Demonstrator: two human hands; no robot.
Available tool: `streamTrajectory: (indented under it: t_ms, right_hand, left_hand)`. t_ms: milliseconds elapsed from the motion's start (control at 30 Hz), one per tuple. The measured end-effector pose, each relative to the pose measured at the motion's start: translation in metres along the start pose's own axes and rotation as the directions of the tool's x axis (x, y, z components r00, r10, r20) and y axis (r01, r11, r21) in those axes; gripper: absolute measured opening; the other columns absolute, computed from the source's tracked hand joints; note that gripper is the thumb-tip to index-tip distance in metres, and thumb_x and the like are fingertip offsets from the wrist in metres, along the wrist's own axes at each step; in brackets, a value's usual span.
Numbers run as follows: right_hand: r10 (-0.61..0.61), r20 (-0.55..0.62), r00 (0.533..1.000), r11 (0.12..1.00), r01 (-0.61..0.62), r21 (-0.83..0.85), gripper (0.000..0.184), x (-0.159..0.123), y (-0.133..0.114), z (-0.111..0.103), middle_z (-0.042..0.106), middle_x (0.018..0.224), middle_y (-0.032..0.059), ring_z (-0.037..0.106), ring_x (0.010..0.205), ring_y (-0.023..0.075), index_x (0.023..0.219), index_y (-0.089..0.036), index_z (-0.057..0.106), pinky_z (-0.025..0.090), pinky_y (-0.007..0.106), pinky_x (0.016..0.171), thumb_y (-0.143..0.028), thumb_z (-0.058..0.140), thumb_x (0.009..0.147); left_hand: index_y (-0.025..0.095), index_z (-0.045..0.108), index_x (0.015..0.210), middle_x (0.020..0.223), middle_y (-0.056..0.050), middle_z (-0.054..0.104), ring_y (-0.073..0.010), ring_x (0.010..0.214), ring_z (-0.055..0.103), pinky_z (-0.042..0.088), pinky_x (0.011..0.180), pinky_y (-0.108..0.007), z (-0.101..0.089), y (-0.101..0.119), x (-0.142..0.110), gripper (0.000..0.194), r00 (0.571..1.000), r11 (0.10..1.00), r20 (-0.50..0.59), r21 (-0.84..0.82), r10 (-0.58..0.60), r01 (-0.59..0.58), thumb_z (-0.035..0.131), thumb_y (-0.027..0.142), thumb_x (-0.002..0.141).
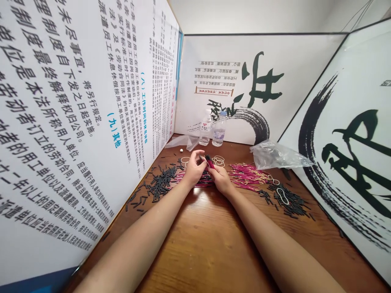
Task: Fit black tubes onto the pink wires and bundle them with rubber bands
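Note:
My right hand is closed around a small bundle of thin pink sticks with black ends, its tips pointing up and away. Close beside it, my left hand has thumb and fingers pinched together near the black ends; a small dark piece seems to be between them, too small to name. Under and behind both hands lie more pink sticks across the table. To the left is a heap of short black tubes, and a second pile of black tubes lies to the right.
Two water bottles stand at the back. Pale rubber bands lie behind the hands, others near the right pile. A clear plastic bag rests at the back right. Printed panels wall in the wooden table on three sides.

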State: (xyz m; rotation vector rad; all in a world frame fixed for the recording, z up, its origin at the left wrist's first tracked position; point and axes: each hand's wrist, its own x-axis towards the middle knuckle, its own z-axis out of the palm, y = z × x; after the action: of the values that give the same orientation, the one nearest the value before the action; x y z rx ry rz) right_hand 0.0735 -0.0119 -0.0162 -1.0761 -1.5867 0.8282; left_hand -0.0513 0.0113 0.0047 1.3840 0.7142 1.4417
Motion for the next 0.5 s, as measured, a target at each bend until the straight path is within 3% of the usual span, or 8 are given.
streamTrajectory:
  t_ms: [233,500]
  right_hand:
    - [0.027,0.007,1.0,1.0,-0.027,0.016,0.031,0.001,0.0,0.001,0.039,0.055,-0.0034,0.034,0.054,0.0105,0.061,-0.019,0.044,0.028,0.024,0.052,-0.041,0.048,0.082]
    - [0.026,0.024,0.999,0.999,-0.025,-0.037,0.029,0.003,0.0,0.002,0.049,0.062,-0.0016,0.041,0.061,0.0128,0.069,-0.016,0.055,0.033,0.024,0.059,-0.04,0.046,0.083]
  left_hand:
    - [0.018,0.048,0.097,0.076,0.001,0.054,-0.0109,0.07,0.052,0.041,0.068,-0.023,-0.002,-0.011,0.003,0.023,0.995,0.992,-0.042,0.092,0.09,-0.086,0.056,0.013,0.076]
    - [0.018,0.046,0.093,0.076,0.001,0.051,-0.0103,0.067,0.049,0.04,0.065,-0.023,0.001,-0.009,0.0,0.017,0.992,0.986,-0.074,0.144,0.1,-0.089,0.052,0.012,0.079]
